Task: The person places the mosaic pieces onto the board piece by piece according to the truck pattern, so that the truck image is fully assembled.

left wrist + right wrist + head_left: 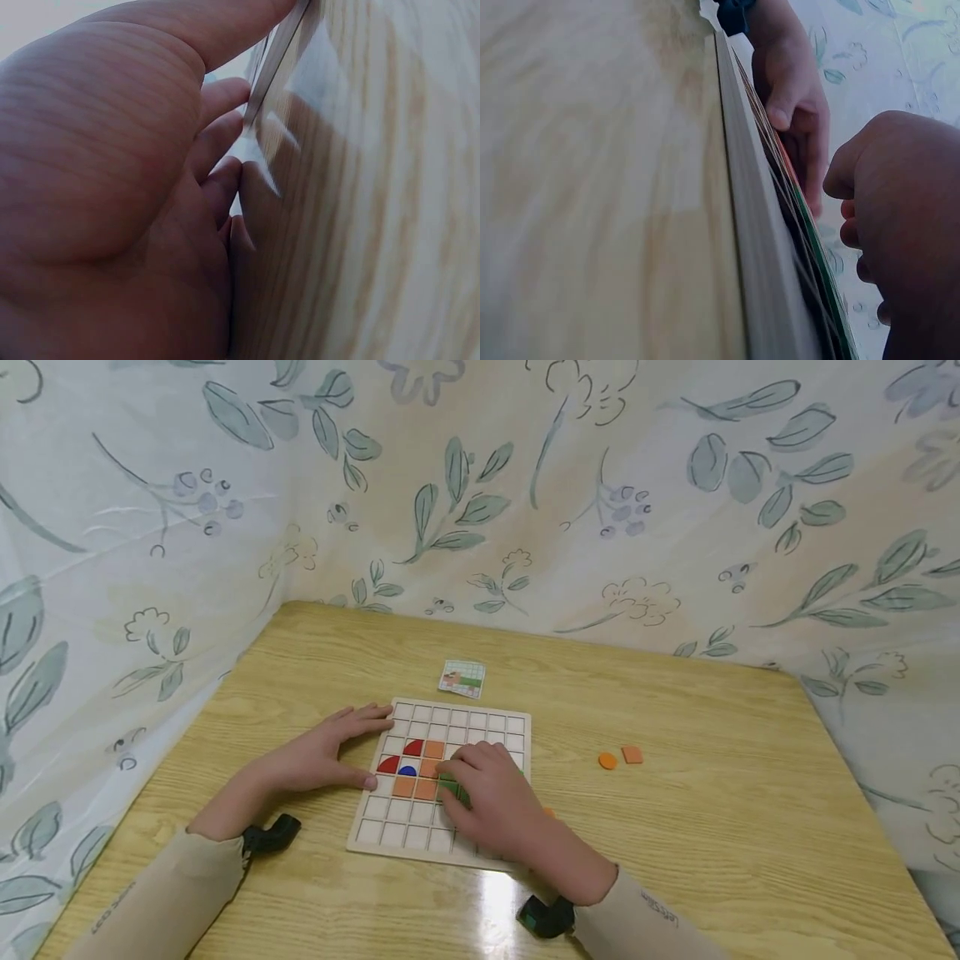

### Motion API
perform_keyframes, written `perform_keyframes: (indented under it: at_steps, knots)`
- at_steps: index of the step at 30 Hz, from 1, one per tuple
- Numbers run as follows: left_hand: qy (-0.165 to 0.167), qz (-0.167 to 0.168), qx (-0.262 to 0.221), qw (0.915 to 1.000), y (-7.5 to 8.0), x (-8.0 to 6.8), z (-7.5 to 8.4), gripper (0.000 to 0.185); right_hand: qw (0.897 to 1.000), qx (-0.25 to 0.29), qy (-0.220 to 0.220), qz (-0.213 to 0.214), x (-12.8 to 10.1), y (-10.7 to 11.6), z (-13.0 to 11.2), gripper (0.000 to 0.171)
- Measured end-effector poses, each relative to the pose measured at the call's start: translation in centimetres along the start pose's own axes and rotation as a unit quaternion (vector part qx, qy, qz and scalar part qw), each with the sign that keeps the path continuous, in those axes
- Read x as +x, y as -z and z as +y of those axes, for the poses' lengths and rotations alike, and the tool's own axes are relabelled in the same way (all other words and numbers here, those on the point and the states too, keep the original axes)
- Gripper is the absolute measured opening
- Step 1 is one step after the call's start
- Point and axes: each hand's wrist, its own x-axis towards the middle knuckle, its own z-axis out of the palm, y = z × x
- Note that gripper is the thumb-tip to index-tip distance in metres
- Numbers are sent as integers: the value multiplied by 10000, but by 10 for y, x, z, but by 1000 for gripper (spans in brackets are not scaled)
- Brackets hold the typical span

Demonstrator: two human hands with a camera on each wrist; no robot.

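A pale wooden grid board (408, 835) lies flat on the table. My left hand (318, 760) rests at its left side, fingers extended, with fingertips and thumb at the edge. Over the board's middle is my right hand (491, 797), its fingers bent down near an orange square (428, 767) and green pieces (448, 787). Whether it pinches a piece is hidden in the head view; the right wrist view shows the fingers curled above the board, their tips partly hidden. Red quarter-round pieces (413, 747), a blue half-round piece (407, 771) and several orange squares (403, 787) sit in cells.
A small printed pattern card (462, 678) lies beyond the board. To the right, an orange disc (607, 761) and an orange square tile (632, 755) lie on the wooden table (712, 827). Another orange piece (549, 812) shows partly beside the right wrist. Patterned cloth (525, 543) hangs behind.
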Motion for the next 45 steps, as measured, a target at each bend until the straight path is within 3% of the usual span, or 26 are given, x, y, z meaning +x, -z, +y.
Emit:
perform_keyframes:
  at_steps: [13, 22, 37, 45]
  knots:
    - [48, 37, -28, 10000, 0, -2, 0, 87, 9986, -132, -508, -23, -26, 23, 33, 24]
    - [325, 8, -329, 9989, -1, -3, 3, 87, 9962, -255, -741, 391, -44, 39, 58, 20]
    - [367, -6, -258, 9990, -1, -2, 3, 87, 9859, -501, -1359, 837, -77, 65, 110, 28]
    - [327, -15, -206, 9993, -1, -3, 1, 87, 9792, -561, -1777, 807, -95, 82, 133, 28]
